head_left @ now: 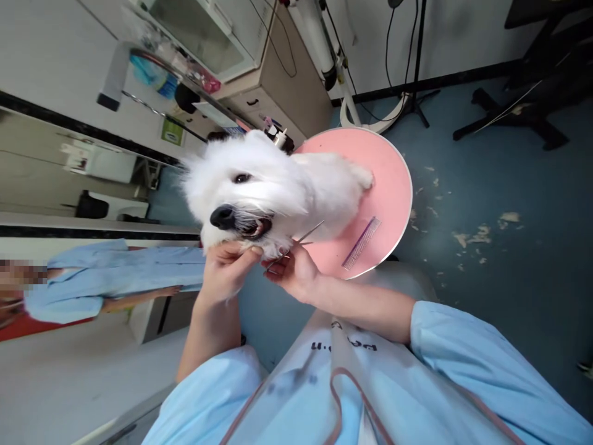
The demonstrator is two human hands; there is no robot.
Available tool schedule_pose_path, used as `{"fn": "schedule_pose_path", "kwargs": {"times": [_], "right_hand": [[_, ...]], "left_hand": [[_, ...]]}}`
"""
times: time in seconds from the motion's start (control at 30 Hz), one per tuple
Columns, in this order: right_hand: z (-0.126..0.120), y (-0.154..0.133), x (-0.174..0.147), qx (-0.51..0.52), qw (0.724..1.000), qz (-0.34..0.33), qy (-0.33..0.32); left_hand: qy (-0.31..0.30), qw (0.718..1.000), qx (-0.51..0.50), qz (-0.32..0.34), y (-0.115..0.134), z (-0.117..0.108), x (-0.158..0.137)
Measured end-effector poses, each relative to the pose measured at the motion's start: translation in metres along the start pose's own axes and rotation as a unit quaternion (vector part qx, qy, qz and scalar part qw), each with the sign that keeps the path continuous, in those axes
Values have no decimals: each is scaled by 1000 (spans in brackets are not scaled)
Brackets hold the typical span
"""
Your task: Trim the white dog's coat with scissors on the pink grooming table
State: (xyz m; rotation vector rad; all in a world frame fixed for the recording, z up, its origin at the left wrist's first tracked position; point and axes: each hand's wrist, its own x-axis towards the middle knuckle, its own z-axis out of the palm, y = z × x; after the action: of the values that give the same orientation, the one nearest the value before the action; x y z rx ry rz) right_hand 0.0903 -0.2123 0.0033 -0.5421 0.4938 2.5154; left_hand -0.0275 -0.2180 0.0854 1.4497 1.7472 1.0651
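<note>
A fluffy white dog [324, 185] sits on a round pink grooming table [393, 185], its head turned toward me and its mouth partly open. Just below the mouth, my left hand [227, 269] is closed, thumb against fingers, on the dog's chin fur. My right hand [299, 272] is beside it, with fingers curled round the handles of a pair of scissors [311, 232]. The thin blades point away from me, slightly apart, alongside the dog's chest. A comb [361, 243] with a purple spine lies on the tabletop near its edge, touched by neither hand.
A metal grooming arm [152, 55] reaches over the dog from the table's far side. Behind stands a cabinet [287, 80] beside a white stand [347, 93]. Hair clippings [477, 236] litter the blue floor. Someone in light blue [125, 269] appears at the left.
</note>
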Motion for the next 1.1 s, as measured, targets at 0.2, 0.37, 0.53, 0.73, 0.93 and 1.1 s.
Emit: {"fn": "schedule_pose_path", "kwargs": {"times": [0.2,0.37,0.53,0.73,0.93,1.1], "right_hand": [[-9,-11,-6,0,998,0,69],[-12,-17,-10,-27,999,28,17],[-12,-28,-11,-29,998,-23,41],[-14,-38,-13,-62,998,13,20],[-19,-48,-12,-40,998,-17,46],[-22,-54,-12,-73,996,-27,44]], "left_hand": [[23,999,-16,-23,6,7,-7],[53,997,-47,-27,-3,1,-11],[82,994,-55,-46,4,8,-9],[112,991,-78,-9,12,12,-8],[130,986,-100,-12,2,18,-8],[178,974,-134,-27,-1,26,-10]]}}
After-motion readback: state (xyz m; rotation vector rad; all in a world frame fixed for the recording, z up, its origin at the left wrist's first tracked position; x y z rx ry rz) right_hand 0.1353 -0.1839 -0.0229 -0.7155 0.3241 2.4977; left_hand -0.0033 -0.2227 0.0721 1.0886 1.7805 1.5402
